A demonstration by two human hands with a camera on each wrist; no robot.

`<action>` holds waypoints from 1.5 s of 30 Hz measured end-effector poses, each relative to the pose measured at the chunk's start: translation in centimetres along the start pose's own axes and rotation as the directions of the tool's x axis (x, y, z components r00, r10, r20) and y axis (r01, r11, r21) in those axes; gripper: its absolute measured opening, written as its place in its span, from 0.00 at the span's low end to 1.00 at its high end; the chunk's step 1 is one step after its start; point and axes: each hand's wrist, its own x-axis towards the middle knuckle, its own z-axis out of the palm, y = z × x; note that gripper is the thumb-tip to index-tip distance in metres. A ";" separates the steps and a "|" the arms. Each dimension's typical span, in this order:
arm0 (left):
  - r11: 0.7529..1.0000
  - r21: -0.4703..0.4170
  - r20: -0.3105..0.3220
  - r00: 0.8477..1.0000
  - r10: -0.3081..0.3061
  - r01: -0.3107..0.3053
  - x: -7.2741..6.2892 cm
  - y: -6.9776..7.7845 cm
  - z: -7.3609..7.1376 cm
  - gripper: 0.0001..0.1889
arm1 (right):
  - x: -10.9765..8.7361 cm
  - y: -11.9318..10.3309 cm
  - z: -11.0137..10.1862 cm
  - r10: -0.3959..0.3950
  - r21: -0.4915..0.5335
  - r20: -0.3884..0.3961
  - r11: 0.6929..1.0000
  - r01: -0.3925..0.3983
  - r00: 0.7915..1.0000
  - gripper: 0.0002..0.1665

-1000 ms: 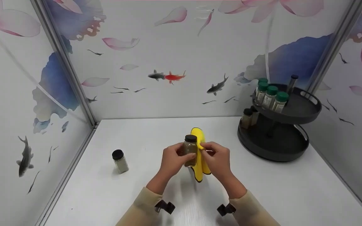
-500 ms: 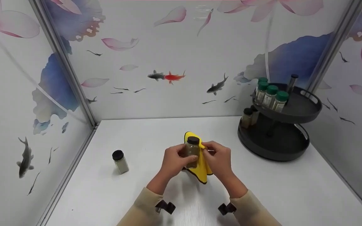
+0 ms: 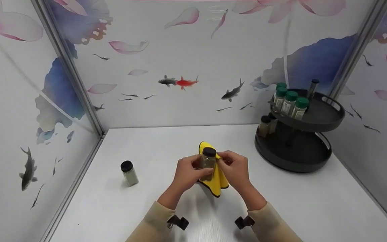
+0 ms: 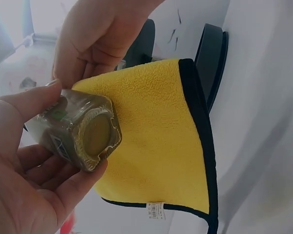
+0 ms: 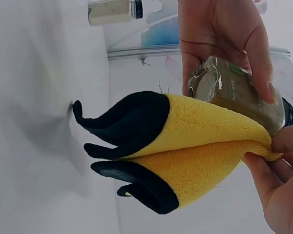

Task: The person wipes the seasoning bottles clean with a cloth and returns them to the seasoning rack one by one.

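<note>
The left hand (image 3: pixel 187 172) is curled round a squarish clear glass jar of brown powder with a black screw lid (image 3: pixel 208 163), thumb across its near face, fingers closed on the glass. The jar is held above the white desk (image 3: pixel 314 208), roughly upright and in front of the person; its thick base shows in the left wrist view. The right hand (image 3: pixel 236 167) has thumb and fingers drawn together, pinching the upper part of a soft yellow cloth with dark edging (image 4: pixel 156 131), which hangs in folds just beside the jar (a small white label (image 4: pixel 156 210) sticks out at its hem). Whether cloth and glass touch all along is hard to tell.

To the left on the desk stands a clear jar of pale powder with a black lid (image 3: pixel 130 174), well apart from the hands. At the far right, a round black two-tier stand (image 3: pixel 281 164) carries green-capped glass jars (image 3: pixel 290 102) on top and dark-lidded brown jars (image 3: pixel 264 126) below.
</note>
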 end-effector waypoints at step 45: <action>0.988 -0.154 -0.341 0.939 -0.031 -0.023 0.3 0.5 -0.8 0.22 | -2.1 0.0 3.0 -0.164 -0.051 0.017 0.985 0.165 0.986 0.09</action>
